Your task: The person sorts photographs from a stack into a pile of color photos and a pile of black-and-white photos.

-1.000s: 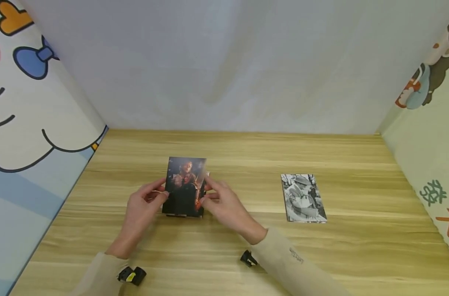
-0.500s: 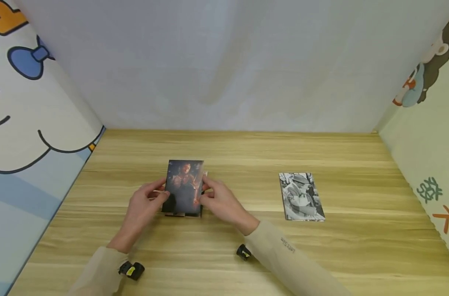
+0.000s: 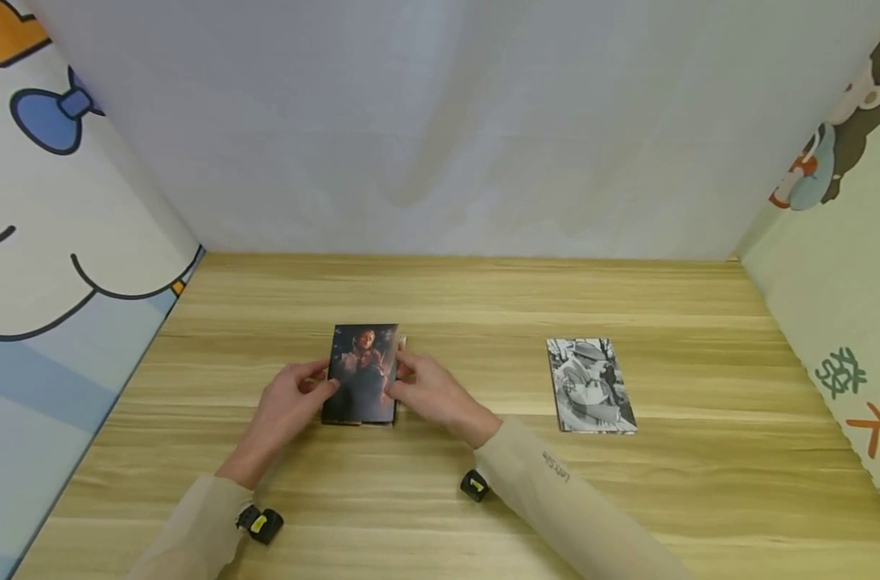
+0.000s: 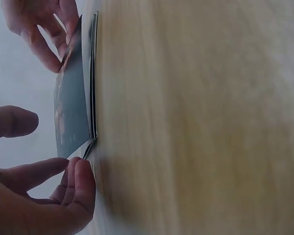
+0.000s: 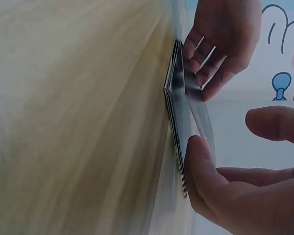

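A dark postcard [image 3: 362, 370] showing a warm-lit figure is held over a small stack of cards [image 4: 93, 78] on the table's left half. My left hand [image 3: 287, 403] pinches its left edge, and my right hand [image 3: 440, 396] pinches its right edge. In the left wrist view the postcard [image 4: 71, 107] stands slightly apart from the stack along part of its length. The right wrist view also shows the layered edges of the stack [image 5: 174, 122] between both hands. From the head view, most of that stack is hidden beneath the postcard.
A black-and-white postcard [image 3: 592, 387] of a person in a hat lies to the right, with another edge showing under it. The wood-grain table [image 3: 483, 306] meets a pale back wall [image 3: 440, 129]. Cartoon-printed panels stand left and right. Black straps circle both sleeves.
The dark postcard has come down and toward me, closer over the stack, with both hands still on its edges. The black-and-white postcard stays where it was.
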A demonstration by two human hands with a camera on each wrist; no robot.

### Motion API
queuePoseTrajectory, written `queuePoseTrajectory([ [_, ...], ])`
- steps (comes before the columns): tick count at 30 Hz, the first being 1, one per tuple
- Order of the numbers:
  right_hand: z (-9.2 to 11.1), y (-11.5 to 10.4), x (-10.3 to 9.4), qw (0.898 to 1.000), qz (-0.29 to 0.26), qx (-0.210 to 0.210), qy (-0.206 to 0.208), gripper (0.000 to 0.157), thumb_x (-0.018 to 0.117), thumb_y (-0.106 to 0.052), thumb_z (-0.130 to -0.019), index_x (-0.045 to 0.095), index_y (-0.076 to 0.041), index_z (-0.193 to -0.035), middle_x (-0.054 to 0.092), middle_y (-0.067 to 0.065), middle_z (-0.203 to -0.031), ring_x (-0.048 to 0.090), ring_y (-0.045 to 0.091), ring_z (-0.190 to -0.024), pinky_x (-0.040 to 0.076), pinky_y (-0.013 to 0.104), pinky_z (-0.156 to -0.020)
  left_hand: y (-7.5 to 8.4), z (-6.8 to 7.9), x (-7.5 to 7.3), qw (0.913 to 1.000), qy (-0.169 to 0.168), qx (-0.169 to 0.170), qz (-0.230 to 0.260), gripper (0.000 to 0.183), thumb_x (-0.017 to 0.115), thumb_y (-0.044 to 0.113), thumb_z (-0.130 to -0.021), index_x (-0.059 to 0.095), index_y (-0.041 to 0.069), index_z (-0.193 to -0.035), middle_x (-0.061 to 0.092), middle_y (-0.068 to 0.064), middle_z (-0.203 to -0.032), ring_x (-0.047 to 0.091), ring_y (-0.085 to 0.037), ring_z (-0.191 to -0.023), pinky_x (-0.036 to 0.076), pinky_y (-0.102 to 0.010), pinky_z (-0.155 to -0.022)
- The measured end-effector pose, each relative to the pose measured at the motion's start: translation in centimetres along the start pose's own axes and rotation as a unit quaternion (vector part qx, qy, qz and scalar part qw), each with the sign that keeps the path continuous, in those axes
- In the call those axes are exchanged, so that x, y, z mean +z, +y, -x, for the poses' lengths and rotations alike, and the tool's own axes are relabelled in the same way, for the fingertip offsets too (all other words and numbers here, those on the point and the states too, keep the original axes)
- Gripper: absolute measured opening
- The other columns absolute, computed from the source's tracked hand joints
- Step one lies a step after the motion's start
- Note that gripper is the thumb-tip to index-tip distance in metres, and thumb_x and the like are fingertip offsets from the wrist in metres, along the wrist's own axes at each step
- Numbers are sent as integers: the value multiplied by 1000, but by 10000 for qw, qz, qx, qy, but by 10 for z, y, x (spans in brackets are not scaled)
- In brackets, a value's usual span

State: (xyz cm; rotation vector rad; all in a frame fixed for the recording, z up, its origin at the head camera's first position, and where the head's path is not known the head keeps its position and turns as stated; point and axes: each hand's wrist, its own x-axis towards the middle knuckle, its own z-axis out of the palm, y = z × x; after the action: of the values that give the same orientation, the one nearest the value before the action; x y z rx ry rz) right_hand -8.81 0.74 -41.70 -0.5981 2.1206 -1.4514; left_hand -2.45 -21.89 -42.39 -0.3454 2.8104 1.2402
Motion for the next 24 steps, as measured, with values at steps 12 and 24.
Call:
queuePoseTrajectory([
  [12, -1, 2, -4, 9989, 28, 452, -139, 54, 64, -9, -97, 53, 1, -148, 64, 8, -97, 48, 13, -68, 39, 24, -55, 2, -6, 6, 9988, -268, 34, -417, 57, 61, 26, -100, 54, -9, -144, 58, -30, -131, 58, -39, -114, 51, -53, -94],
  [24, 5, -1, -12, 9963, 299, 803, -41, 53, 65, -24, -98, 55, 5, -142, 66, 12, -116, 60, 19, -92, 53, 33, -76, 0, -2, -2, 9968, -388, 285, -641, 58, 61, 29, -101, 54, -10, -144, 57, -30, -131, 59, -41, -116, 50, -56, -97],
])
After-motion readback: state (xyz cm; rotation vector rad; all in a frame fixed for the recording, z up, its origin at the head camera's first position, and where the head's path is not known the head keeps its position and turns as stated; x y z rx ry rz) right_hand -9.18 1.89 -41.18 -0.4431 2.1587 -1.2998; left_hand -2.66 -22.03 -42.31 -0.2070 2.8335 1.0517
